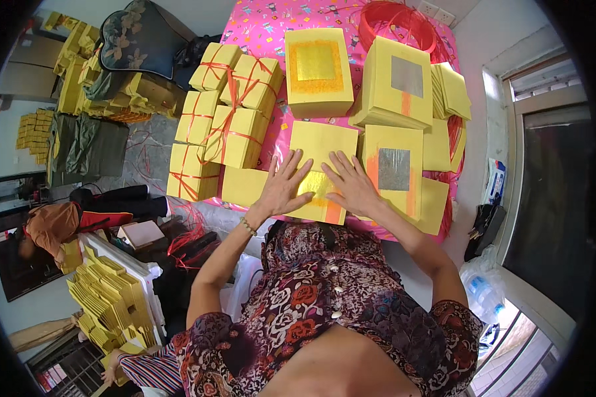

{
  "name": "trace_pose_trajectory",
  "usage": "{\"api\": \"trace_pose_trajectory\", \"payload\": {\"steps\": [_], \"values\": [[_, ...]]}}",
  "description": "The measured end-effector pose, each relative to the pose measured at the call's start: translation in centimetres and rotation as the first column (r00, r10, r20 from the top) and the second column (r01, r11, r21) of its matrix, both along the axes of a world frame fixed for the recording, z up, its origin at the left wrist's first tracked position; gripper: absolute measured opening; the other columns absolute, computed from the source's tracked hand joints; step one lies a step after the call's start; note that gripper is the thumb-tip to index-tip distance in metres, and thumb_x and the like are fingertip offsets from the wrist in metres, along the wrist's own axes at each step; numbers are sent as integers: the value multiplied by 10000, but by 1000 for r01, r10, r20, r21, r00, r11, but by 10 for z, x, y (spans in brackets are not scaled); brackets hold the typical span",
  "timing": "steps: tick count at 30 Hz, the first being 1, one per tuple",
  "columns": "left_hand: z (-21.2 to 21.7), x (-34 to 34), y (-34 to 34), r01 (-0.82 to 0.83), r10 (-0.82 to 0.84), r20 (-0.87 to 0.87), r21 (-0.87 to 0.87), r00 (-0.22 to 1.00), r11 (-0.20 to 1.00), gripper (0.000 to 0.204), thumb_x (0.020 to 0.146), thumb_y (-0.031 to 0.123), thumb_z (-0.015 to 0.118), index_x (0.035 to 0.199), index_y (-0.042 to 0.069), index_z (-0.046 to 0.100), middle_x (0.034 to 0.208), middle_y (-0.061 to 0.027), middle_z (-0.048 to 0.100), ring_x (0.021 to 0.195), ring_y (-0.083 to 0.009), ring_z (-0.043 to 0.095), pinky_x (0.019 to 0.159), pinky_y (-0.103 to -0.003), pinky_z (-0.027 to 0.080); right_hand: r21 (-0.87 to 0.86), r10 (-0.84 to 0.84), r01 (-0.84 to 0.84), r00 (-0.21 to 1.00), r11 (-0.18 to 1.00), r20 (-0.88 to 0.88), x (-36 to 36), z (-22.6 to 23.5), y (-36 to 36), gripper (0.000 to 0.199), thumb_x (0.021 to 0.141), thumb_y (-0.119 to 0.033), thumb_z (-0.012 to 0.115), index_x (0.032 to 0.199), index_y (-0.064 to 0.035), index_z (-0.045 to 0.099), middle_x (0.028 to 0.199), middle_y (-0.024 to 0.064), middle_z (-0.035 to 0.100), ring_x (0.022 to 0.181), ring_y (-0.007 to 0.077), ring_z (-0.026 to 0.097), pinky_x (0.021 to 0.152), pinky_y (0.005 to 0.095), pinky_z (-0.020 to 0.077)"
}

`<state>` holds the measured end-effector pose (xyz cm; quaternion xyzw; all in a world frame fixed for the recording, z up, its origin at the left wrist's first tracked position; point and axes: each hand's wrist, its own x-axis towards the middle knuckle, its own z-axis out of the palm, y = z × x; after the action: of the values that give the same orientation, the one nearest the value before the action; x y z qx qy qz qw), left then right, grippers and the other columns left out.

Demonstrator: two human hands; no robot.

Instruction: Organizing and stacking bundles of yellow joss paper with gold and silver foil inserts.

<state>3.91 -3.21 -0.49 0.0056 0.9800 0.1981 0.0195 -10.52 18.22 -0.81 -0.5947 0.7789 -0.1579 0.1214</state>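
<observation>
My left hand [285,185] lies on the left side of a yellow paper sheet [323,139] with a gold foil patch, its fingers stretched out and apart. On the sheet's right side rests my right hand [352,186], also flat with spread fingers. Neither hand holds anything. A yellow paper stack with a silver foil patch [394,169] lies just right of my right hand. Beyond the sheet stands a tall yellow stack with a gold square in an orange border [316,66]. Plain yellow paper [245,185] sits beside my left hand.
Yellow bundles tied with red string [235,135] are piled at the table's left. A silver-patched stack [397,79] and coiled red string [394,23] are at the far right, on a pink patterned cloth [255,20]. Two other people work at left, near folded yellow paper [112,298].
</observation>
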Motion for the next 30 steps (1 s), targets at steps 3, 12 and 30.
{"api": "trace_pose_trajectory", "payload": {"steps": [3,12,30], "values": [[2,-2,9,-103,108,-124,47,986,994,720,918,426,604,1530,131,365,1589,-210,271,1493,-380,191,1199,-568,127,-58,-29,26,998,998,-47,-4,-4,-3,743,903,-396,642,1520,-102,352,1573,160,319,1471,332,257,1192,501,235],[-11,-2,52,-549,463,426,818,777,169,315,972,192,615,1205,-19,594,1137,-158,654,768,-199,685,677,-297,548,-379,-42,-8,992,926,-122,-27,-24,-10,417,831,-199,735,1200,-30,640,1268,134,619,1212,299,582,1020,424,475],[1,44,21,-430,739,467,864,486,-263,247,928,151,693,1043,-46,598,762,-40,641,688,-141,671,677,-301,601,-452,-11,19,1000,892,19,15,21,-24,416,892,-183,677,1277,-42,614,1304,143,602,1245,316,565,1039,438,458]]}}
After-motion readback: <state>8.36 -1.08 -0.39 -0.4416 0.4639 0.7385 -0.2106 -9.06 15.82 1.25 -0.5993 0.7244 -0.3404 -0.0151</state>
